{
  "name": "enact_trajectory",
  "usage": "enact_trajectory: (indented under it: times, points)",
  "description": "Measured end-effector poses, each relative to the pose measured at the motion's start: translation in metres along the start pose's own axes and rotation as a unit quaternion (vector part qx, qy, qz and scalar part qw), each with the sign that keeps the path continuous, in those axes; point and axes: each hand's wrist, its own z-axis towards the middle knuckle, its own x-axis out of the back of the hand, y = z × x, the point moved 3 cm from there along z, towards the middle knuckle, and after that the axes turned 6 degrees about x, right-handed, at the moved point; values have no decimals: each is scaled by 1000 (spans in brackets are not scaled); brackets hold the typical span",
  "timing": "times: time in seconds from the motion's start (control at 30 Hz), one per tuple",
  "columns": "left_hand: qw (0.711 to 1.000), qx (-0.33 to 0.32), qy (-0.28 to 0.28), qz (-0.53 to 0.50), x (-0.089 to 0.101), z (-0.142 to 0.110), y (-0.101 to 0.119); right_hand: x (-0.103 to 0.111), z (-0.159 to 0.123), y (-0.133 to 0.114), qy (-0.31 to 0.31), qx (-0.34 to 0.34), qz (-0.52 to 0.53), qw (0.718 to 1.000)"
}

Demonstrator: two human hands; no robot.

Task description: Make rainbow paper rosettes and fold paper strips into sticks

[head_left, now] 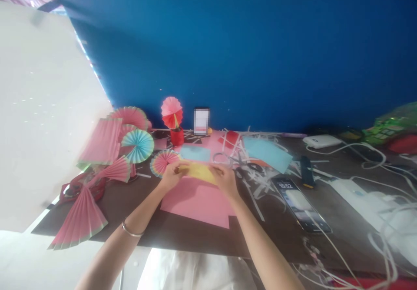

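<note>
A strip of yellow paper point(199, 172) is stretched between my two hands above the table. My left hand point(173, 175) pinches its left end, and my right hand point(224, 178) grips its right end. Below them lies a sheet of pink paper point(198, 199). Close to my left hand sits a round pleated paper fan point(163, 161) in pink with a pale edge. Just beyond the yellow paper is a light blue sheet point(195, 152). Scissors point(241, 159) rest among paper scraps to the right of my right hand.
Pink pleated fans point(81, 220) and a blue rosette point(138, 145) crowd the left side. A red paper holder point(177, 137) bears a pink-red rosette. A propped phone point(201, 121) stands at the back. To the right are a larger phone point(302, 205), white strips, a power strip point(361, 203) and tangled cables.
</note>
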Motion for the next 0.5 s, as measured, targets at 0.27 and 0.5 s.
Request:
enact_trajectory:
  times: [0.27,0.5]
  points:
    - [999,16,-15,-49,0,1,-3,0,0,-1,0,33,-29,999]
    - [995,48,-30,-87,-2,2,-4,2,2,5,32,18,-15,999]
